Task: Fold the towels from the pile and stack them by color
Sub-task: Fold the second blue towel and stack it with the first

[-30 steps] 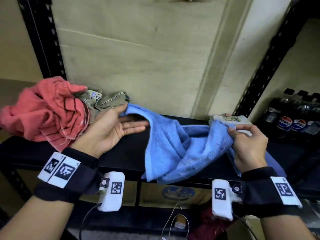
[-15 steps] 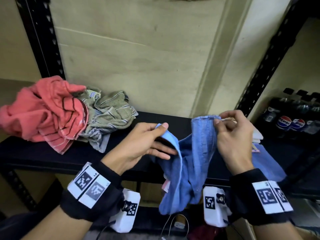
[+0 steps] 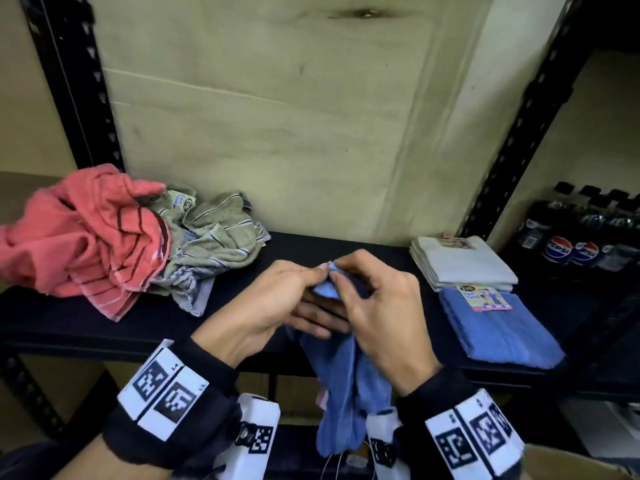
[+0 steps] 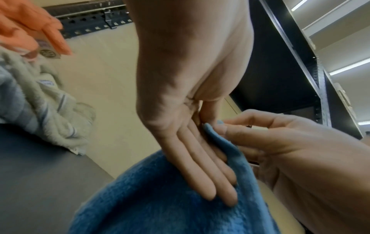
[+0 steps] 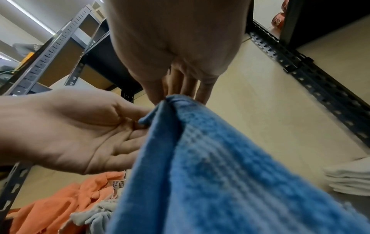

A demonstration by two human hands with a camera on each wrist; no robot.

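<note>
A blue towel (image 3: 349, 386) hangs doubled from both hands over the front edge of the black shelf (image 3: 104, 323). My left hand (image 3: 311, 275) and right hand (image 3: 341, 271) meet above the shelf's middle, each pinching the towel's top corners together. In the left wrist view the left fingers (image 4: 200, 174) lie straight along the blue towel (image 4: 160, 205) while the right hand (image 4: 224, 128) nips its tip. In the right wrist view the right hand (image 5: 180, 88) holds the top of the blue towel (image 5: 220, 174) and the left hand (image 5: 138, 120) holds a fold beside it.
An unfolded pile sits at the shelf's left: a salmon striped towel (image 3: 86, 237) and a grey-green striped towel (image 3: 207, 244). At the right lie a folded white stack (image 3: 460, 261) and a folded blue towel (image 3: 498, 327). Soda bottles (image 3: 571, 244) stand beyond the right post.
The hands have come together, bringing the blue towel's corners to one point. The towel has left the shelf top and now hangs narrow and doubled.
</note>
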